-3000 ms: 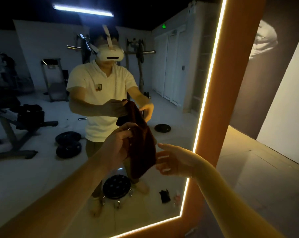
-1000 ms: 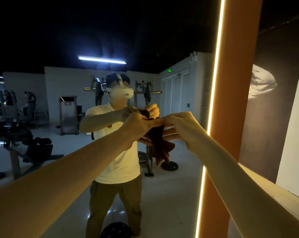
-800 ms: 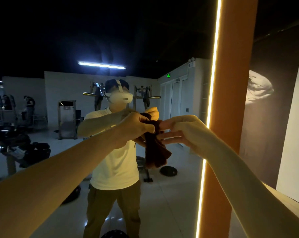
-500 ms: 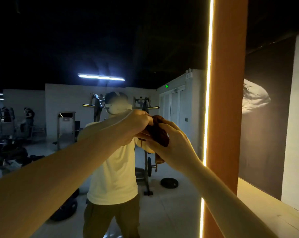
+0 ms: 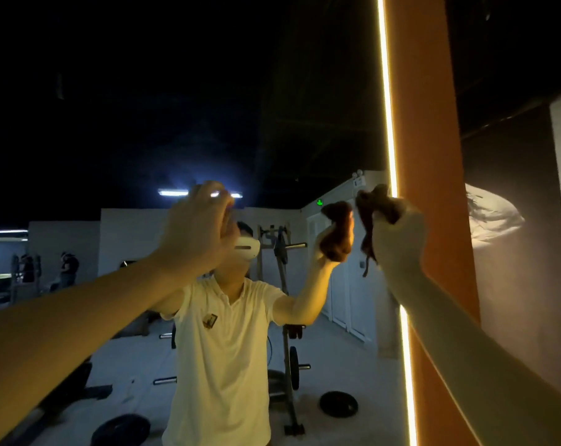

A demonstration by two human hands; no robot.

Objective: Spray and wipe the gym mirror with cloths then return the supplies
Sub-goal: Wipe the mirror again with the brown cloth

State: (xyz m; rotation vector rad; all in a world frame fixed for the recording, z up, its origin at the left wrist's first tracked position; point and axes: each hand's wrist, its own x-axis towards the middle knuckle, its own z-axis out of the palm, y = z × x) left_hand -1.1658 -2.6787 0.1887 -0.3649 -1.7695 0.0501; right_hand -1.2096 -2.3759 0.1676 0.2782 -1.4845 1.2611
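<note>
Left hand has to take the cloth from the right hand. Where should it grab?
Grip the loose tail hanging below the right hand, coming from the left and slightly below. The rest of the cloth is wadded inside that fist, and only this strand hangs free on the open side.

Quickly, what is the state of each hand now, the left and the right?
Left hand: open, raised before the mirror, nothing seen in it.
Right hand: closed around the bunched dark cloth.

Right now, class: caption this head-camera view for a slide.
The right hand grips a bunched brown cloth near the lit edge of the mirror, left hand raised alongside.
</note>
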